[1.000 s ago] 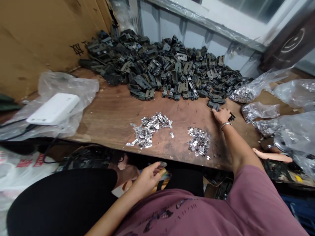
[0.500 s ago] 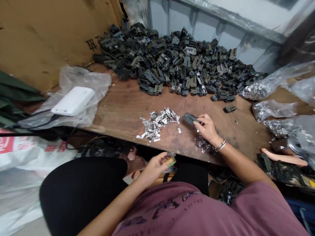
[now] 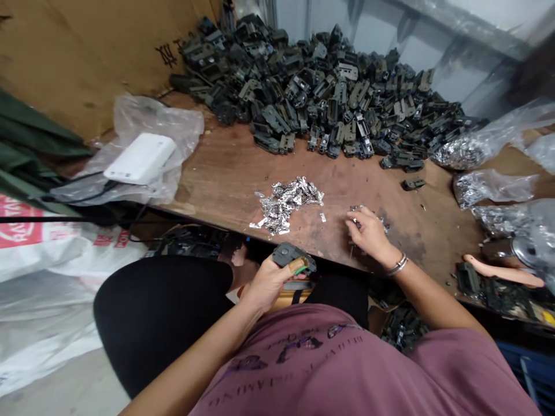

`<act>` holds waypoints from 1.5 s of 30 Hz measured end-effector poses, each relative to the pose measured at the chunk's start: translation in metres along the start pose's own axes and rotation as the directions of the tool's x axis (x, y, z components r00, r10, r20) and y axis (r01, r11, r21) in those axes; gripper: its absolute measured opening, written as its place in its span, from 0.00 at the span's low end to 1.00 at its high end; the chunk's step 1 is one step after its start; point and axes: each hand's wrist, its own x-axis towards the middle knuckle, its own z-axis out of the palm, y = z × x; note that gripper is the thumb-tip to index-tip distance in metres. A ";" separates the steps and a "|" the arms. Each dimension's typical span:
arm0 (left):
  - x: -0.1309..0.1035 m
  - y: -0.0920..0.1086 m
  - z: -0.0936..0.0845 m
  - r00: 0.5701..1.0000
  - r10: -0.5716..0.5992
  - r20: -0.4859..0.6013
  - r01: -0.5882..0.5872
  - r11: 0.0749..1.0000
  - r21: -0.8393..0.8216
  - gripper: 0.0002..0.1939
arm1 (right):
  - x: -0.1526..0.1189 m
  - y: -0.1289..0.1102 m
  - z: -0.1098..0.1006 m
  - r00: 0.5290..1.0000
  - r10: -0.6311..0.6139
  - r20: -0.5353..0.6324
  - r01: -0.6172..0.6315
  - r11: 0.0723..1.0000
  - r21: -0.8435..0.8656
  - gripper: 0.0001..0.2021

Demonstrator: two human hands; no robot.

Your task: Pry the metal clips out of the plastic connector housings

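Note:
My left hand point(image 3: 267, 282) is below the table edge, closed around a dark plastic part point(image 3: 291, 255) with a small tan and green piece at its thumb. My right hand point(image 3: 369, 234) rests on a small heap of shiny metal clips point(image 3: 358, 211) on the brown wooden table point(image 3: 217, 173), fingers curled into the clips; whether it grips any I cannot tell. A second heap of silver clips point(image 3: 287, 204) lies to its left. A large pile of dark plastic parts point(image 3: 329, 104) fills the back of the table.
A white box point(image 3: 139, 158) lies on a clear plastic bag at the left. Clear bags of metal pieces point(image 3: 489, 188) sit at the right. One loose dark part point(image 3: 414, 184) lies apart from the pile. Cardboard point(image 3: 78, 52) stands behind. White sacks point(image 3: 47, 277) sit at the lower left.
My right hand brought a dark part from the pile's edge toward me; that part now sits in my left hand. My right hand has dropped onto the small clip heap.

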 end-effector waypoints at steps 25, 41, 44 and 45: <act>-0.004 -0.005 0.008 1.000 0.020 -0.002 -0.019 0.975 0.223 0.26 | 0.046 0.003 0.017 0.983 0.078 0.164 -0.013 0.931 -0.365 0.15; -0.011 0.003 0.007 0.999 0.033 -0.027 -0.026 0.977 0.214 0.26 | 0.074 -0.005 0.045 0.959 0.048 0.280 0.061 0.927 -0.369 0.10; -0.009 0.002 0.008 0.999 0.028 -0.031 -0.021 0.976 0.216 0.27 | 0.067 -0.002 0.042 0.957 0.038 0.289 0.063 0.941 -0.332 0.10; -0.008 0.001 0.008 0.999 0.028 -0.030 -0.021 0.977 0.214 0.27 | 0.066 -0.002 0.041 0.961 0.033 0.275 0.056 0.948 -0.312 0.10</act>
